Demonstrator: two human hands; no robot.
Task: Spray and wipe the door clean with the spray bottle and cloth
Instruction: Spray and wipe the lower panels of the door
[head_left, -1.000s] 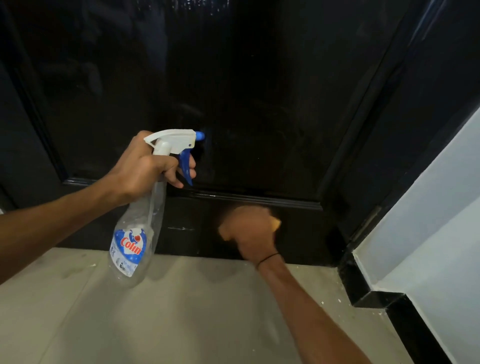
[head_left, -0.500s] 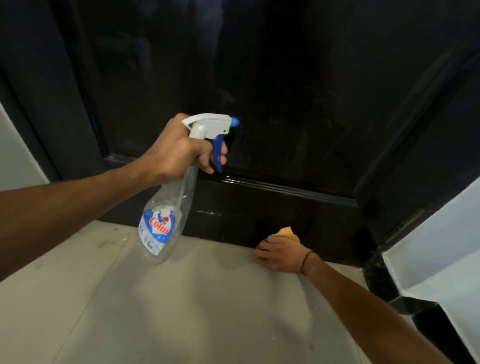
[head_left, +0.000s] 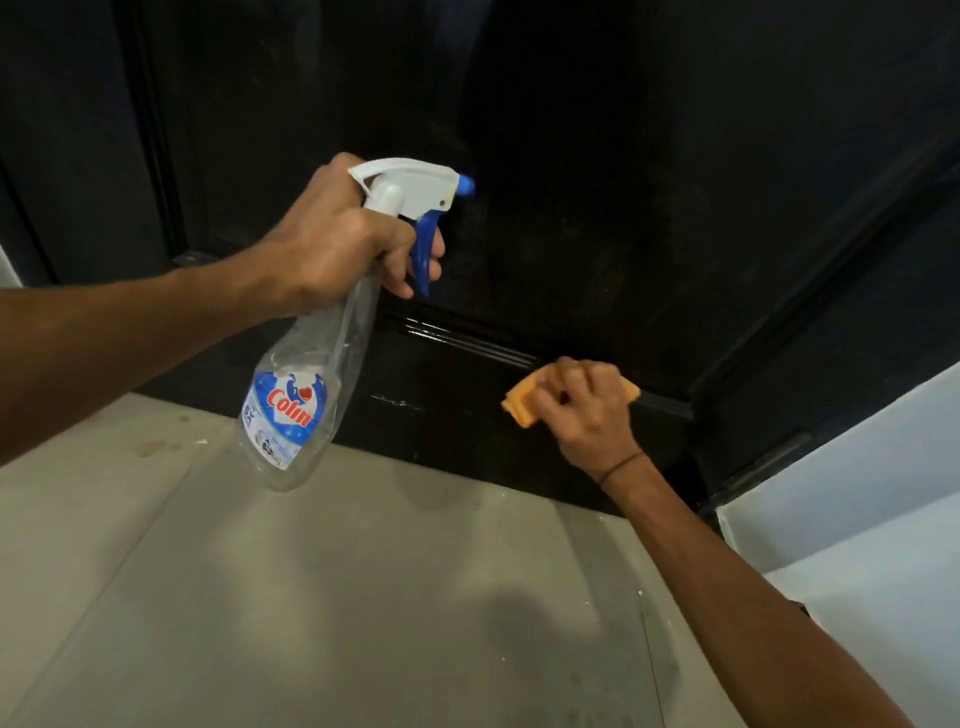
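Note:
A glossy black door (head_left: 571, 182) fills the upper view, with a raised moulding strip across its lower part. My left hand (head_left: 343, 239) grips the neck of a clear spray bottle (head_left: 306, 384) with a white head, blue trigger and blue nozzle pointing at the door; fingers sit by the trigger. My right hand (head_left: 582, 410) holds a folded orange cloth (head_left: 522, 402) against the door's bottom rail, just under the moulding. Most of the cloth is hidden under the fingers.
A grey tiled floor (head_left: 363, 597) runs up to the door's foot. A white wall (head_left: 857, 493) with black skirting stands at the right. The dark door frame (head_left: 810, 291) borders the door on the right, another frame edge on the left.
My right hand with the cloth has risen from the floor line up to the bottom rail under the moulding. The bottle stays held up in front of the door.

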